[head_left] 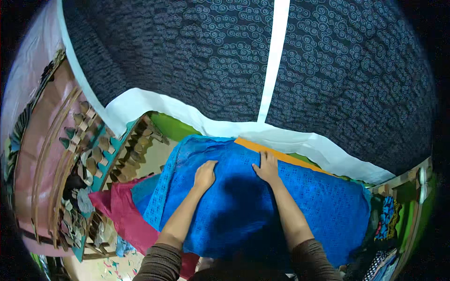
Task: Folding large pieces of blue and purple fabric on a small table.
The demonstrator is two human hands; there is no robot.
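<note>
While both bare forearms reach forward from dark ribbed sleeves [159, 262] and converge slightly, the hands lie palm-down over the cloth, apart from each other. Left hand [205, 175]: back uppermost, fingers bent together and angled inward toward the other hand; their undersides are hidden, so whether they pinch any fabric cannot be told. Right hand [267, 167]: a little farther forward, fingers pointing ahead, thumb spread toward the left hand; the hand is partly open and rests on the cloth, with no clear grip visible.

Bright blue cloth with a fine openwork-like pattern [236, 171] lies beneath both hands, extending between them, outward beyond each, and back under the forearms, where a dark shadow falls on it. Its far edge lies just ahead of the fingertips. Along this edge, beside the right fingertips and running outward to the right, is a flat orange strip [300, 163]. Crumpled magenta cloth [125, 202] emerges from under the blue cloth, left of the left hand. Well to the left of that hand stand rows of brown, foot-shaped forms [97, 154]. Beyond both hands hangs a black cloth with pale spiral motifs [225, 65], bordered in white.
</note>
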